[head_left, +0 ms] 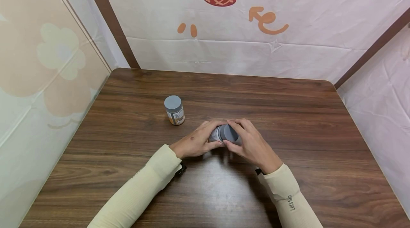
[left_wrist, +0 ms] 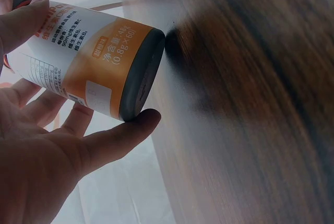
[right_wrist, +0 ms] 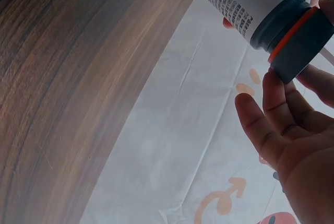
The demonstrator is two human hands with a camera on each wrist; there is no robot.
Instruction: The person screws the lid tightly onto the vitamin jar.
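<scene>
A supplement jar (head_left: 215, 134) with a white and orange label is tilted over the table, its grey lid (head_left: 230, 133) toward the right. My left hand (head_left: 196, 140) grips the jar's body; one finger touches the dark base in the left wrist view. My right hand (head_left: 253, 144) pinches the lid between thumb and fingers. In the right wrist view, an orange ring shows between the lid (right_wrist: 305, 46) and the jar's dark neck (right_wrist: 279, 20). Whether the lid is loose from the neck, I cannot tell.
A second jar (head_left: 175, 115) with a grey lid stands upright on the brown wooden table (head_left: 137, 96), to the left of and behind my hands. Printed white cloth (head_left: 160, 53) hangs along the table's back and sides.
</scene>
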